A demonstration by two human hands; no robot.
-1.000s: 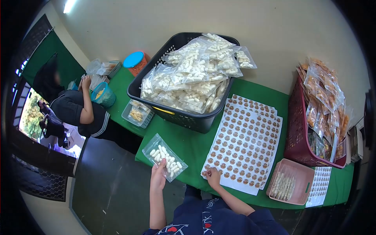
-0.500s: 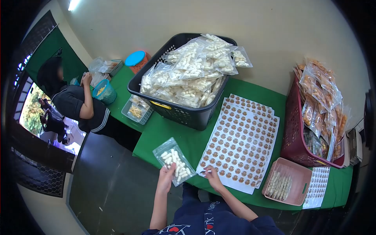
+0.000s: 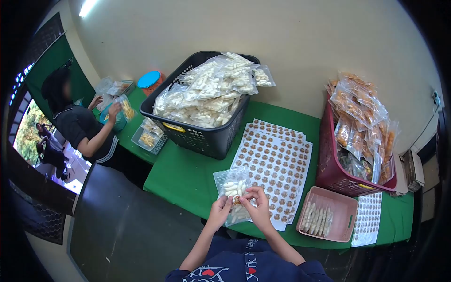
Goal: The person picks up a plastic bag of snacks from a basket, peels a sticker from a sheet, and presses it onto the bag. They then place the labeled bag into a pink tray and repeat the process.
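A clear zip bag of white finger-shaped snacks (image 3: 231, 187) is held upright over the table's front edge. My left hand (image 3: 218, 215) is closed on its left side, thumb in front. At the bag's middle sits a small round brown sticker (image 3: 237, 200), between my two thumbs. My right hand (image 3: 258, 210) pinches the sticker's right edge against the bag; the fingers behind are partly hidden. Just to the right and behind lie white sheets of round stickers (image 3: 277, 162), overlapping one another.
A black basket (image 3: 197, 134) heaped with similar bags stands at the back. To the right are a maroon basket (image 3: 331, 162) of orange snack bags and a pink tray (image 3: 342, 221) with several filled bags. At the left a co-worker (image 3: 80, 122) holds a bag of yellow snacks (image 3: 127, 108).
The bag and my left hand have moved right, toward my right hand. My right hand has brought a sticker from the sheets to the bag's front. The view has shifted slightly right.
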